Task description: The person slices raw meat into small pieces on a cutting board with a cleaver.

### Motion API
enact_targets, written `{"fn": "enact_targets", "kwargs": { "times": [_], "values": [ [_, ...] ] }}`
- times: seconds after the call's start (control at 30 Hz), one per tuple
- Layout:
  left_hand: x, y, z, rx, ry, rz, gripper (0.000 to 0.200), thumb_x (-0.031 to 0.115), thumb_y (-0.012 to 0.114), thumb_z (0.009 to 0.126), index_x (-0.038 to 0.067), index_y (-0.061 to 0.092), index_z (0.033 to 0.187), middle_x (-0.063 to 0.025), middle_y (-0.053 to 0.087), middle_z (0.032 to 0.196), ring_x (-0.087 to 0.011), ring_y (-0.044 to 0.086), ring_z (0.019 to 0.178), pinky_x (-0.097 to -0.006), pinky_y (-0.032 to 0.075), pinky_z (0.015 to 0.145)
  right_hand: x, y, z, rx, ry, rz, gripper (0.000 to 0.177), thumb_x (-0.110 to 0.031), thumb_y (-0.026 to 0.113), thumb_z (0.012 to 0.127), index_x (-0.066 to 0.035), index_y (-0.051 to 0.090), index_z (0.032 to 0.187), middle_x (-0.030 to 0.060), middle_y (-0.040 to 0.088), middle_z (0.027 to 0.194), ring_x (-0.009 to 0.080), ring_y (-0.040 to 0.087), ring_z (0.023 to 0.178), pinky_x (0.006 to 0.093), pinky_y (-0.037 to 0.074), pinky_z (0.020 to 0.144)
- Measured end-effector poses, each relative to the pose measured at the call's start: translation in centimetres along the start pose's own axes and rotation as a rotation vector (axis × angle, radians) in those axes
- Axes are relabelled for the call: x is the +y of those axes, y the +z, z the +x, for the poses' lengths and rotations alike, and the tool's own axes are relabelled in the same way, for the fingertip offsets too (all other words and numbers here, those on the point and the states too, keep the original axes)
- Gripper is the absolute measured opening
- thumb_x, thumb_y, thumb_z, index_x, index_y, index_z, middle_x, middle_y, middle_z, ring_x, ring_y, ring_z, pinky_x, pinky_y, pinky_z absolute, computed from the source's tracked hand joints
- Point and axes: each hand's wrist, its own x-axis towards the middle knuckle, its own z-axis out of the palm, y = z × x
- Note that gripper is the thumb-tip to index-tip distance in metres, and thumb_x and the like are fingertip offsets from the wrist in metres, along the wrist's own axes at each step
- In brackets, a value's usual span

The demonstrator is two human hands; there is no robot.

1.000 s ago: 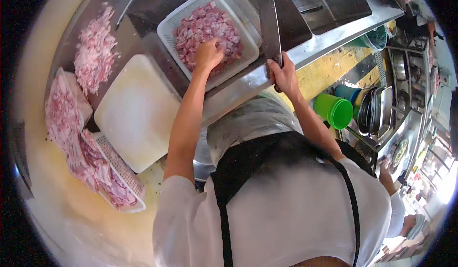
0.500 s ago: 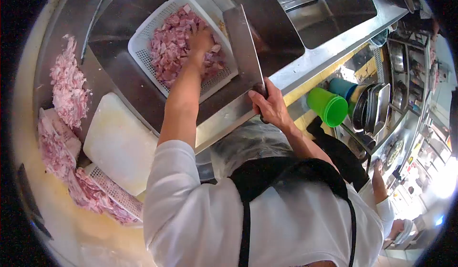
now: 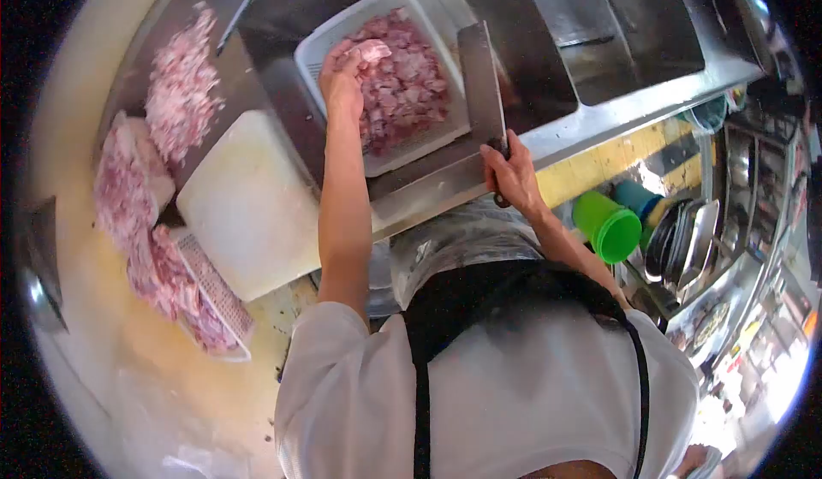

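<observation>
- Left hand (image 3: pixel 342 81) pinches 1 pale meat piece (image 3: pixel 374 49), just above the diced meat (image 3: pixel 407 94) in the white basket (image 3: pixel 353 17) beneath it.
- Right hand (image 3: pixel 511 171) is clenched on the cleaver (image 3: pixel 481 81), blade reaching beyond it beside the basket; the handle is hidden in the fist.

No legible text, label, brand or number found: none on the basket (image 3: pixel 407 152), cleaver (image 3: pixel 479 77), board (image 3: pixel 248 201) or cups (image 3: pixel 610 226), right of frame.
</observation>
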Motion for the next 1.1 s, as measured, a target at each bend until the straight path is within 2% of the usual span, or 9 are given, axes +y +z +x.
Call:
{"fn": "enact_targets", "kwargs": {
  "times": [0.23, 0.37, 0.43, 0.5, 0.57, 0.63, 0.9, 1.0, 1.1],
  "values": [
    [11.0, -9.7, -11.4, 0.117, 0.169, 0.043, 0.023, 0.008, 0.061, 0.094, -0.004, 0.058, 0.113, -0.0168, 0.069, 0.104, -0.0227, 0.069, 0.085, -0.0344, 0.056, 0.071, -2.0, 3.8, -0.6, -0.256, -0.068, -0.102, 0.019, -0.018, 0.061, 0.093, -0.002, 0.051, 0.092, 0.0020, 0.052, 0.058, 0.0107, 0.049, 0.046, 0.0286, 0.039, 0.044],
    [13.0, -17.2, -17.0, 0.416, 0.244, 0.063, 0.017, 0.009, 0.061, 0.093, -0.002, 0.062, 0.106, -0.0141, 0.070, 0.094, -0.0221, 0.068, 0.080, -0.0295, 0.054, 0.065, -2.9, 8.9, -1.0, -0.520, -0.146, -0.193, 0.024, -0.020, 0.061, 0.094, -0.002, 0.055, 0.109, 0.0024, 0.054, 0.065, 0.0102, 0.050, 0.048, 0.0287, 0.041, 0.046],
    [10.7, -24.4, -18.3, 0.462, 0.053, 0.578, 0.015, 0.009, 0.062, 0.090, -0.002, 0.065, 0.099, -0.0141, 0.071, 0.089, -0.0215, 0.068, 0.074, -0.0299, 0.052, 0.063, -3.0, 12.1, -1.8, -0.581, -0.416, -0.315, 0.031, -0.022, 0.062, 0.094, -0.002, 0.055, 0.117, 0.0040, 0.056, 0.072, 0.0091, 0.050, 0.050, 0.0278, 0.040, 0.045],
    [9.8, -26.4, -20.4, 0.544, 0.117, 0.806, 0.014, 0.009, 0.062, 0.087, -0.002, 0.066, 0.095, -0.0139, 0.071, 0.087, -0.0215, 0.068, 0.071, -0.0314, 0.052, 0.063, -4.1, 14.7, -3.1, -0.640, -0.417, -0.322, 0.037, -0.023, 0.063, 0.093, -0.002, 0.054, 0.122, 0.0077, 0.057, 0.077, 0.0151, 0.053, 0.056, 0.0318, 0.043, 0.051],
    [10.0, -27.3, -21.2, 0.604, 0.173, 1.039, 0.014, 0.009, 0.063, 0.084, -0.002, 0.067, 0.092, -0.0136, 0.071, 0.085, -0.0216, 0.067, 0.068, -0.0329, 0.051, 0.063, -4.7, 16.9, -3.9, -0.786, -0.450, -0.480, 0.043, -0.032, 0.064, 0.091, 0.000, 0.054, 0.118, 0.0253, 0.065, 0.097, 0.0419, 0.064, 0.095, 0.0489, 0.048, 0.082],
    [10.3, -28.1, -22.0, 0.606, 0.361, 1.036, 0.014, 0.013, 0.065, 0.079, 0.002, 0.067, 0.088, -0.0133, 0.070, 0.082, -0.0237, 0.067, 0.069, -0.0352, 0.052, 0.068, -5.3, 18.8, -5.0, -0.809, -0.473, -0.526, 0.041, -0.031, 0.063, 0.090, 0.001, 0.055, 0.116, 0.0262, 0.064, 0.096, 0.0432, 0.063, 0.094, 0.0501, 0.048, 0.081],
    [10.9, -26.2, -21.8, 0.493, 0.439, 1.318, 0.015, 0.017, 0.065, 0.078, 0.009, 0.062, 0.091, -0.0128, 0.063, 0.088, -0.0361, 0.063, 0.080, -0.0457, 0.051, 0.070, -4.5, 24.5, -5.2, -0.830, -0.563, -0.659, 0.037, -0.028, 0.062, 0.088, 0.002, 0.053, 0.108, 0.0282, 0.063, 0.092, 0.0477, 0.061, 0.090, 0.0538, 0.047, 0.079],
    [11.3, -26.5, -21.2, 0.453, 0.420, 1.390, 0.016, 0.017, 0.064, 0.078, 0.010, 0.062, 0.092, -0.0143, 0.062, 0.092, -0.0388, 0.063, 0.082, -0.0481, 0.051, 0.071, -3.8, 27.9, -4.0, -0.827, -0.637, -0.757, 0.037, -0.025, 0.059, 0.088, 0.003, 0.050, 0.110, 0.0289, 0.063, 0.091, 0.0479, 0.061, 0.089, 0.0543, 0.047, 0.079],
    [11.4, -25.7, -21.2, 0.409, 0.389, 1.433, 0.015, 0.016, 0.064, 0.078, 0.010, 0.062, 0.092, -0.0155, 0.062, 0.094, -0.0397, 0.063, 0.083, -0.0485, 0.051, 0.072, -4.3, 33.2, -2.9, -0.853, -0.628, -0.766, 0.047, -0.018, 0.055, 0.089, 0.002, 0.042, 0.129, 0.0278, 0.063, 0.089, 0.0430, 0.064, 0.084, 0.0483, 0.050, 0.076]
  ]
}}
